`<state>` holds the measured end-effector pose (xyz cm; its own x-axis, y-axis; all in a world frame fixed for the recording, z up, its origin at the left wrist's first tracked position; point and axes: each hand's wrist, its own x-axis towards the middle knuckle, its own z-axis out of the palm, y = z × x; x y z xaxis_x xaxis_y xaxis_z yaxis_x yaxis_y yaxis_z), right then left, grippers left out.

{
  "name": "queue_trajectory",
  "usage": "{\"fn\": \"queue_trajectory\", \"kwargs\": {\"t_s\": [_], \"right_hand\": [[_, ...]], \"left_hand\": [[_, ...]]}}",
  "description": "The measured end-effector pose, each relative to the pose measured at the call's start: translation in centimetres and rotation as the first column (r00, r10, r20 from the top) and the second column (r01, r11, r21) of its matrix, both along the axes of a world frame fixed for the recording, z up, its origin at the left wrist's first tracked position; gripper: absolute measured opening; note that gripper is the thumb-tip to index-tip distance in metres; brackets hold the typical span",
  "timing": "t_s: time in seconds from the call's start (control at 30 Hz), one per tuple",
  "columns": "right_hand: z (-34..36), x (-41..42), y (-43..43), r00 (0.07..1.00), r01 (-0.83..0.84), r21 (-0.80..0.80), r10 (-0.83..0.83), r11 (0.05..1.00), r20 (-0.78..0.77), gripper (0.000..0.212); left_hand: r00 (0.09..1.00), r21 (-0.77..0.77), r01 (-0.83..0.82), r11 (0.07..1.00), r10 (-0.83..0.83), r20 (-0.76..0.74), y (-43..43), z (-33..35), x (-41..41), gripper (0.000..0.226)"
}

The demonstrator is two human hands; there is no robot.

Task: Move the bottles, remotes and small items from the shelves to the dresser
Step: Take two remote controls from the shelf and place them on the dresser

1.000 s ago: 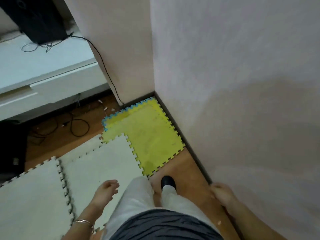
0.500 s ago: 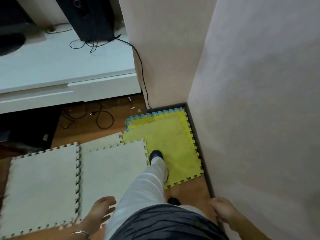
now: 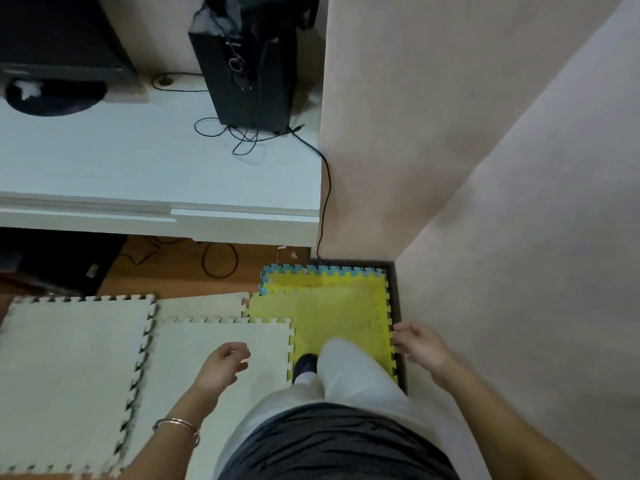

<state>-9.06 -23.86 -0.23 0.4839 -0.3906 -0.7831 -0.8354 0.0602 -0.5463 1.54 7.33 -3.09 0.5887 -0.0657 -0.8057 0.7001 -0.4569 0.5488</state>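
Note:
No bottles, remotes or small items show in this view, and no shelves. My left hand [image 3: 223,367] hangs over the white foam mat with fingers loosely curled and nothing in it; a bangle sits on that wrist. My right hand [image 3: 420,346] hovers beside the wall, fingers apart, holding nothing. A white low cabinet [image 3: 138,168] stands ahead on the left; I cannot tell whether it is the dresser.
A black speaker [image 3: 249,64] with tangled cables stands on the white cabinet, a dark screen base [image 3: 55,91] to its left. Beige walls [image 3: 502,202] close in on the right. Yellow mat [image 3: 332,306] and white foam mats [image 3: 76,375] cover the wooden floor; cables lie under the cabinet.
The view has swung left and forward toward the white cabinet and speaker. I have stepped onto the yellow mat, and both hands have risen further into view.

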Motion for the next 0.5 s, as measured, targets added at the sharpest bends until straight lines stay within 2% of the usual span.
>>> {"fn": "queue_trajectory", "kwargs": {"t_s": [0.1, 0.17, 0.23, 0.33, 0.4, 0.5], "right_hand": [[-0.5, 1.3, -1.4, 0.994, -0.074, 0.012, 0.075, 0.997, -0.083, 0.005], [-1.5, 1.7, -2.5, 0.981, -0.129, 0.005, 0.128, 0.992, -0.147, 0.023], [-2.5, 1.9, -3.8, 0.966, -0.148, 0.005, 0.146, 0.989, -0.214, 0.033], [-2.5, 3.5, -6.1, 0.924, -0.219, 0.036, 0.219, 0.975, -0.315, 0.03], [-1.9, 5.6, -7.8, 0.919, -0.24, 0.053, 0.244, 0.969, -0.309, 0.029], [-0.8, 9.6, -10.0, 0.942, -0.214, 0.016, 0.21, 0.977, -0.26, 0.015]], "left_hand": [[0.993, 0.057, -0.069, 0.996, 0.074, -0.092, 0.7, -0.6, -0.7, 0.024], [0.975, 0.105, -0.132, 0.986, 0.148, -0.165, 0.9, -0.7, -1.1, 0.021], [0.955, 0.133, -0.184, 0.974, 0.21, -0.212, 0.7, -0.7, -0.9, 0.019], [0.94, 0.146, -0.234, 0.961, 0.262, -0.22, -0.6, -0.5, 0.6, 0.017], [0.937, 0.137, -0.255, 0.957, 0.28, -0.207, -2.1, 0.3, 2.1, 0.011], [0.953, 0.082, -0.252, 0.964, 0.262, -0.149, -4.4, 1.5, 4.9, 0.012]]}}
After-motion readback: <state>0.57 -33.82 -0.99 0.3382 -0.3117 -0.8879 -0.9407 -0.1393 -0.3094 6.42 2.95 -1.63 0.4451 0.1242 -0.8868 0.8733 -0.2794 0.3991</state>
